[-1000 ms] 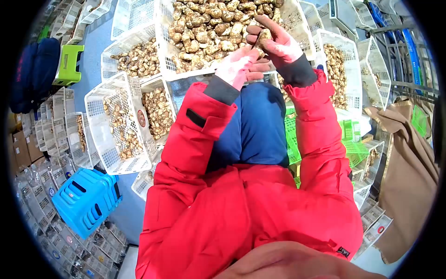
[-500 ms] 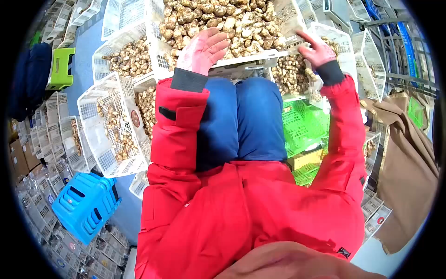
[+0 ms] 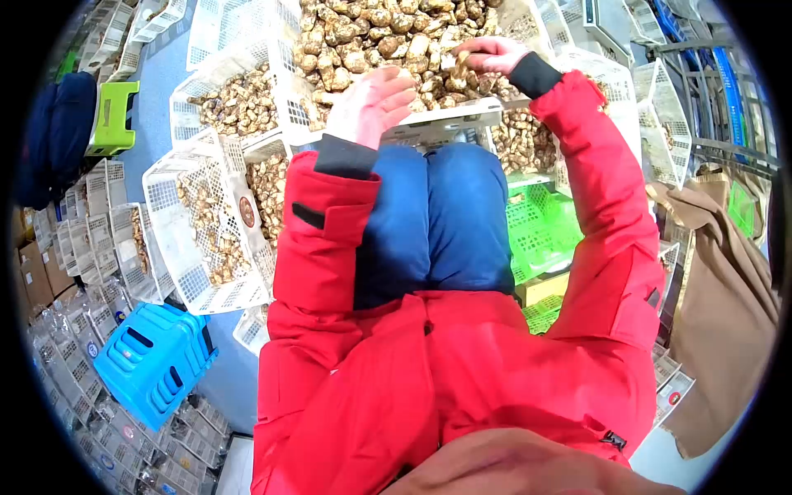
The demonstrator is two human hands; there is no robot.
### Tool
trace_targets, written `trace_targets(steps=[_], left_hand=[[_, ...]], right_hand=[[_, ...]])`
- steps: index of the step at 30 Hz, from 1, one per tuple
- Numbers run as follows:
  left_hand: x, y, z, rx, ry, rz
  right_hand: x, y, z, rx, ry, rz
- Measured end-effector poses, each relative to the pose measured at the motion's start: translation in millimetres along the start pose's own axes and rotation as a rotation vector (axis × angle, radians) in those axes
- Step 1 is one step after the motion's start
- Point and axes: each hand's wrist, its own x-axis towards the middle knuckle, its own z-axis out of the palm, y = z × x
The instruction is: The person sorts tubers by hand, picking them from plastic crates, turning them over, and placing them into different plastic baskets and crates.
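Observation:
A wide heap of stubby brown-and-cream mushrooms (image 3: 388,37), matsutake by their look, fills the large white crate (image 3: 445,114) before my knees. My right hand (image 3: 493,54) is over the right side of this heap, thumb and fingers closed on a single mushroom (image 3: 459,68) that points downward. Over the near left edge of the same heap is my left hand (image 3: 375,101), palm partly turned up, fingers stretched out and holding nothing.
White lattice baskets of smaller mushrooms stand left (image 3: 198,206), upper left (image 3: 235,103) and right, below the heap (image 3: 524,140). A green basket (image 3: 540,227) sits beside my right knee. A blue stool (image 3: 153,363) and green stool (image 3: 111,120) stand left; brown cloth (image 3: 722,330) hangs right.
My right hand has moved left from the right-hand baskets onto the heap and closed on a mushroom. My left hand stays open near the heap's front edge.

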Motion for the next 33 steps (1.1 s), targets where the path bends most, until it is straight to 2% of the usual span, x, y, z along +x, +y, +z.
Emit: trace_targets(steps=[2,3,4,6,8,10,12,16,18,20,22,24,25,26,27,30,31,32,33], left_hand=[[2,-5,22,0.082,0.053,-0.074],[5,-8,23,0.073,-0.191,-0.07],[8,-12,31,-0.079,-0.216,-0.153],[11,-28,50,0.004,-0.02,-0.184],[12,-35,57,0.02,-0.003,-0.091],[10,-34,59,0.036,0.034,-0.053],[6,-30,64,0.049,0.081,-0.068],[0,-30,61,0.044,0.081,-0.031],[2,-29,54,0.037,0.011,-0.067],[2,-25,47,-0.008,-0.078,-0.08],[4,-18,34,-0.022,-0.123,-0.028],[1,-5,39,0.06,-0.046,-0.004],[8,-7,28,0.035,-0.074,0.025],[9,-8,31,0.012,-0.057,0.026],[9,-7,35,-0.007,-0.039,0.027],[6,-7,34,0.021,-0.041,0.027],[5,-5,36,0.057,-0.023,0.033],[3,-2,36,0.094,-0.003,0.045],[3,-1,37,0.107,0.006,0.051]], right_hand=[[-27,-21,11,0.493,0.172,0.059],[-34,-27,18,0.597,0.166,-0.041],[-38,-33,27,0.703,0.158,-0.143],[-45,-55,51,0.819,0.194,-0.218],[-43,-55,64,0.814,0.144,-0.339],[-43,-63,76,0.718,0.331,-0.326],[-41,-59,73,0.594,0.283,-0.377],[-43,-55,69,0.517,0.237,-0.338],[-52,-62,66,0.455,0.29,-0.292],[-82,-63,49,0.527,0.391,-0.256],[-126,-54,22,0.43,0.399,-0.1],[-151,-25,-15,0.048,0.325,0.166],[-143,-12,-19,-0.231,0.431,0.17],[-124,-13,-22,-0.621,0.522,0.007],[-96,-7,-26,-0.529,0.478,0.094],[-1,27,-10,-1.141,0.068,0.539],[23,39,-7,-1.036,-0.06,0.71],[37,40,4,-1.343,-0.072,0.652],[43,39,4,-1.351,-0.012,0.645]])
